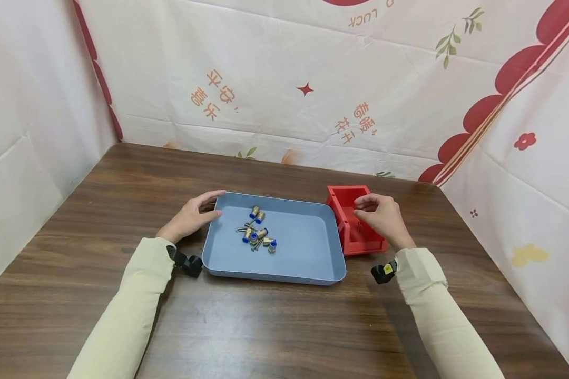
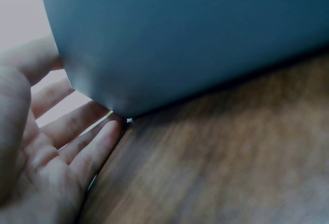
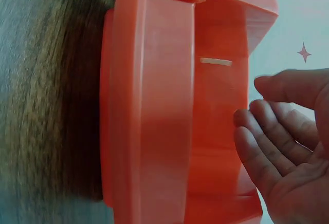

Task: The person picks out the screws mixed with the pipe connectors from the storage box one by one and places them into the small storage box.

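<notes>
At the left end of a blue tray (image 1: 303, 258), my left hand (image 1: 189, 217) touches the rim with extended fingers. Its fingers (image 2: 77, 121) lie along the tray's outer wall in the left wrist view. Inside the tray is a loose pile of brass fittings with blue collars (image 1: 262, 233) and several screws (image 1: 242, 229). My right hand (image 1: 381, 216) hovers over a red bin (image 1: 360, 247), fingers bent loosely and thumb apart from them, holding nothing visible. Below its fingertips, a small brassy screw (image 1: 359, 225) shows against the bin's inside.
The tray and bin stand side by side on a brown wood-grain table (image 1: 275, 326). A white printed curtain (image 1: 265, 68) hangs behind the table and along its sides. Black wrist cameras (image 1: 189, 265) are strapped at both cuffs.
</notes>
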`<state>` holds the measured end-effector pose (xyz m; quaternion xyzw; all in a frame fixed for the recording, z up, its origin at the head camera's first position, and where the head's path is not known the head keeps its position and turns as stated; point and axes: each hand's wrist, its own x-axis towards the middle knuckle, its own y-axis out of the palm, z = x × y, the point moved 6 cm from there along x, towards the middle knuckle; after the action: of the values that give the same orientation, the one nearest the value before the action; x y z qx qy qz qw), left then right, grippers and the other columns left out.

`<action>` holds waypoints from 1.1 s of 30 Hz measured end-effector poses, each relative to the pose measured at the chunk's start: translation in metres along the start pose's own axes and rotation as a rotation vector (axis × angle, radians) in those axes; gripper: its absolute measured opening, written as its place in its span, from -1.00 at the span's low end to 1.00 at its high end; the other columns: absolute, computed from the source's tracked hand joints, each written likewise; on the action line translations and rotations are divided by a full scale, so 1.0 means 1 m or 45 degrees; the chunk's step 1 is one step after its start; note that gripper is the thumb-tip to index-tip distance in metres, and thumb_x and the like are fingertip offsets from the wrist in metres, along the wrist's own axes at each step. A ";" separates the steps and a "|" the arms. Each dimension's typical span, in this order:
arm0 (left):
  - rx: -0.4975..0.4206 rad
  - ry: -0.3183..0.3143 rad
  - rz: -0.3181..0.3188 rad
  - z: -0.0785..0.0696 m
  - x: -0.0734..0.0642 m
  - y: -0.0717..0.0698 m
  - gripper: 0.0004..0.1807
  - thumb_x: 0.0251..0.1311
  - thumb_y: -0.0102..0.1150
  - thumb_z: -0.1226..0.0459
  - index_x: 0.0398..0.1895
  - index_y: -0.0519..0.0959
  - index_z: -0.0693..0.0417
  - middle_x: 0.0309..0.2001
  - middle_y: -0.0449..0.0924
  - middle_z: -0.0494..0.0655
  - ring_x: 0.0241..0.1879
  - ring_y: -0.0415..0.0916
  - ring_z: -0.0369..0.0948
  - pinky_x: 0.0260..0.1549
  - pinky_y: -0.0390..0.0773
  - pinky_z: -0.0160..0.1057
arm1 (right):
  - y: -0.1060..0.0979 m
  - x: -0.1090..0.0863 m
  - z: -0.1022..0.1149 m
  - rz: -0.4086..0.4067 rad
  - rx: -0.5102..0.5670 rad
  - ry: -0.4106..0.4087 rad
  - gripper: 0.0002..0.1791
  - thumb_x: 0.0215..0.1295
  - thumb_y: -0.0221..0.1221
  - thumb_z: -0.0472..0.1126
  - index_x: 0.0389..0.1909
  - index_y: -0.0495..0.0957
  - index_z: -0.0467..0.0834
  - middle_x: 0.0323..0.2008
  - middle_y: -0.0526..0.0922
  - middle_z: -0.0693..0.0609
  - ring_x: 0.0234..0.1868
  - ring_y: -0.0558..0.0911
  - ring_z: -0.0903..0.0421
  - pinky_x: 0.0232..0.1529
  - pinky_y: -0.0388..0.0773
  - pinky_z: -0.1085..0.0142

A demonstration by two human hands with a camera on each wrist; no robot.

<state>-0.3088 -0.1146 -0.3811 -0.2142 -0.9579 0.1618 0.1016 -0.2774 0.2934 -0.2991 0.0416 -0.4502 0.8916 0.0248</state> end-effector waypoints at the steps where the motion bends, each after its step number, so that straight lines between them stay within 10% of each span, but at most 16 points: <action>1: 0.001 0.003 -0.001 0.000 0.000 0.000 -0.39 0.33 0.04 0.33 0.43 0.18 0.17 0.42 0.15 0.20 0.35 0.17 0.17 0.26 0.25 0.18 | 0.000 0.000 0.000 0.001 -0.001 -0.003 -0.69 0.21 0.25 -0.26 -0.03 0.57 -0.28 -0.11 0.65 -0.24 -0.16 0.61 -0.08 -0.11 0.64 0.14; 33: 0.006 -0.022 0.006 0.001 0.000 0.000 -0.38 0.35 0.04 0.30 0.45 0.16 0.11 0.43 0.12 0.18 0.37 0.14 0.16 0.28 0.23 0.17 | 0.012 0.019 0.027 0.061 0.022 -0.064 -0.68 0.23 0.24 -0.26 0.00 0.56 -0.23 -0.09 0.64 -0.21 -0.12 0.61 -0.07 -0.04 0.61 0.07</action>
<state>-0.3089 -0.1151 -0.3818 -0.2150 -0.9579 0.1660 0.0934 -0.2956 0.2648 -0.2912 0.0533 -0.4439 0.8945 -0.0081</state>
